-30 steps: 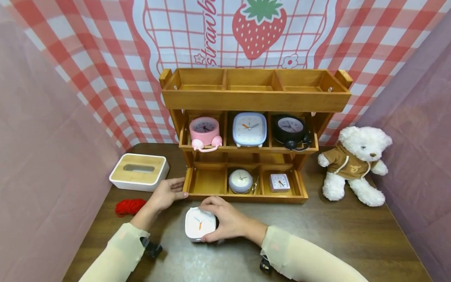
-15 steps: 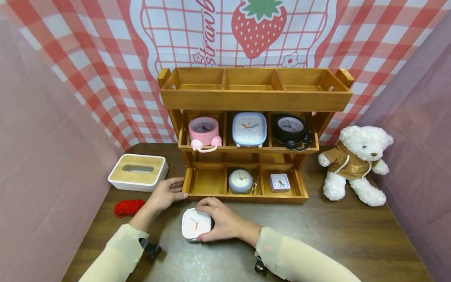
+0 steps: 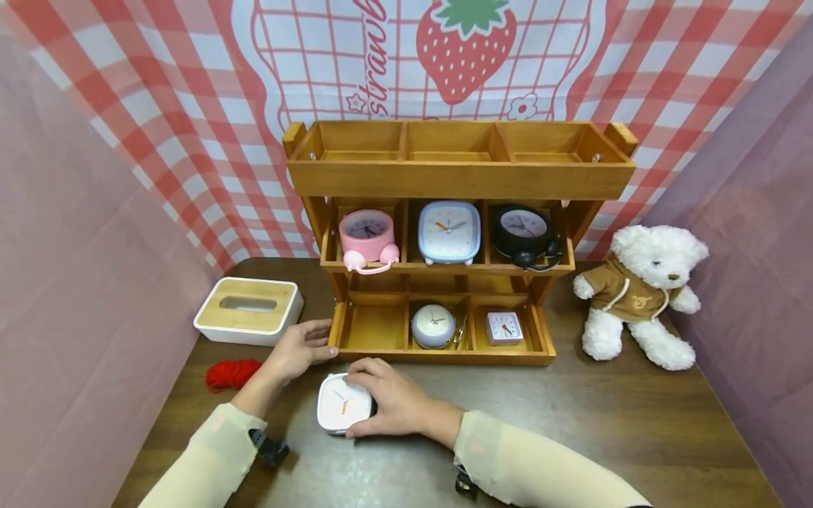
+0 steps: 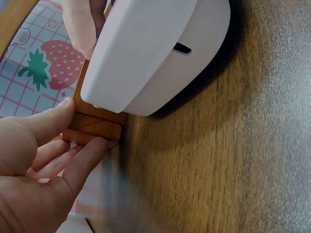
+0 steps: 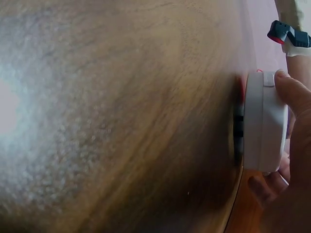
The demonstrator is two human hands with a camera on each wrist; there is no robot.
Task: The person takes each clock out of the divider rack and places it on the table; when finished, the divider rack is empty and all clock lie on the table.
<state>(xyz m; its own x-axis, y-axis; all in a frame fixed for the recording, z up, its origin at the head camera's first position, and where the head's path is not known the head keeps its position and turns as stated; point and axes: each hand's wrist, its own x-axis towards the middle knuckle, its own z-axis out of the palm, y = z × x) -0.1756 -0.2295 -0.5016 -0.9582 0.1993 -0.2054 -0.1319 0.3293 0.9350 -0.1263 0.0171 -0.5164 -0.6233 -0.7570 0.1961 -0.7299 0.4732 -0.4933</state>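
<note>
Left hand [image 3: 295, 355]: thumb and fingers parted by the wood between them, pinching the near left corner of the wooden rack [image 3: 460, 181].
White clock [image 3: 335, 409]: a smooth rounded square with an orange pointer, face up, held just in front of that corner, left of the table's middle; whether it touches the table cannot be told.
Right hand [image 3: 396, 402]: clamped on the white clock from the right, thumb on its near side, fingers on its far side.
Tissue box [image 3: 244, 322]: white body, wood-grained lid, oval slot; by the table's back left corner.
Red yarn [image 3: 231, 375]: a soft bundle near the table's left edge, in front of the tissue box.
Rack, middle tier: left to right, a pink clock [image 3: 367, 243] with a looped handle, a blue-rimmed square clock [image 3: 449, 229] and a black clock [image 3: 522, 233], one per compartment.
Rack, bottom tier: a round lavender clock [image 3: 433, 327] in the centre compartment, a small square clock [image 3: 504, 329] in the right.
Teddy bear [image 3: 638, 303]: white plush, brown hooded top, seated near the table's right edge.
Table [image 3: 635, 430]: dark brown wood grain, glossy toward the near edge.
Backdrop [image 3: 190, 127]: red-and-white checked cloth with a strawberry print, plain mauve hangings [image 3: 730, 197] at either side.
</note>
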